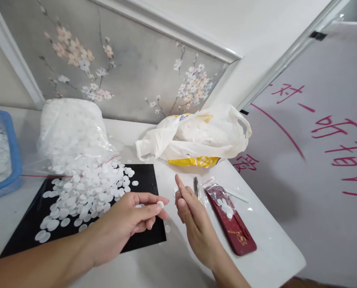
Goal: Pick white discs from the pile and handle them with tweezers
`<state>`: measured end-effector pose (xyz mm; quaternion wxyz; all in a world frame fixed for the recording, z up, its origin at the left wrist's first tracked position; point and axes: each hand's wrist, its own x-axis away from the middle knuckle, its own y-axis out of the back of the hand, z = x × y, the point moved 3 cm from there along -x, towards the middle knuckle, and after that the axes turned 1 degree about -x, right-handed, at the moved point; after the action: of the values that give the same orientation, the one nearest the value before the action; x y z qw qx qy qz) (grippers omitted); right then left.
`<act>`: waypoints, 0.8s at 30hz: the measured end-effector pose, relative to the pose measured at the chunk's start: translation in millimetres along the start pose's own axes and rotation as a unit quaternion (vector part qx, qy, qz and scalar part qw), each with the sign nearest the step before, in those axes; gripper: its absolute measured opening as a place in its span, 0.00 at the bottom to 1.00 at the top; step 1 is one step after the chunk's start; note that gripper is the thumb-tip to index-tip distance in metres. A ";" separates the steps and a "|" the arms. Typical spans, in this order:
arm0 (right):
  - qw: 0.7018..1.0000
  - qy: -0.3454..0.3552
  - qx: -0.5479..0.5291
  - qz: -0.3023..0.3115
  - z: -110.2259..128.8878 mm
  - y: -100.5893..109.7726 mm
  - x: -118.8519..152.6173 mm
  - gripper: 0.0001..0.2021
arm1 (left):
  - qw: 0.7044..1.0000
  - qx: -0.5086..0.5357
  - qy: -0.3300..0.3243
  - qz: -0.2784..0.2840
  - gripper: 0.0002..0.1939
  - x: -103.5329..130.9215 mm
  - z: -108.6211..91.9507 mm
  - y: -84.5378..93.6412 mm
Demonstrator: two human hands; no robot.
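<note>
My left hand [136, 214] is closed over the black sheet's right side, pinching a small white round disc [160, 204] between thumb and fingers. More white shows in its palm. To the right, my right hand [193, 220] is closed with its thumb pressed to the fingers. A thin dark edge shows at its fingertips, but I cannot tell what it is. The two hands are apart. A heap of white discs [76, 196] lies on the black sheet [146, 176], spilling from a clear plastic bag [73, 128] full of them.
At the far left stands a blue tub [14, 160] with white contents. A white and yellow carrier bag [196, 136] lies at the back. Right of my hands are a dark pen-like item [196, 186] and a red case [241, 240] under a small clear bag [224, 202]. A whiteboard [316, 168] borders the table's right.
</note>
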<state>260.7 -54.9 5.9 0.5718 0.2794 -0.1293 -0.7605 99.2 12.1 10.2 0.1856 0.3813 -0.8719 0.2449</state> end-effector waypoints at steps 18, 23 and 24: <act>0.994 0.085 0.053 -0.032 17.0 -8.5 14.9 0.16 | 0.999 -0.002 0.033 0.000 0.11 -0.5 3.1 4.4; 0.993 0.083 0.073 -0.027 17.2 -10.1 14.5 0.15 | 1.000 -0.004 0.028 -0.005 0.10 -2.5 1.7 2.4; 0.993 0.084 0.074 -0.027 17.5 -10.2 14.3 0.15 | 1.000 -0.005 0.026 -0.006 0.10 -3.0 1.8 2.3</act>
<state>239.9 -67.3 10.8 0.5379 0.3867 -0.1294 -0.7378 99.1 14.1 6.5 0.2121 0.3790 -0.8656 0.2492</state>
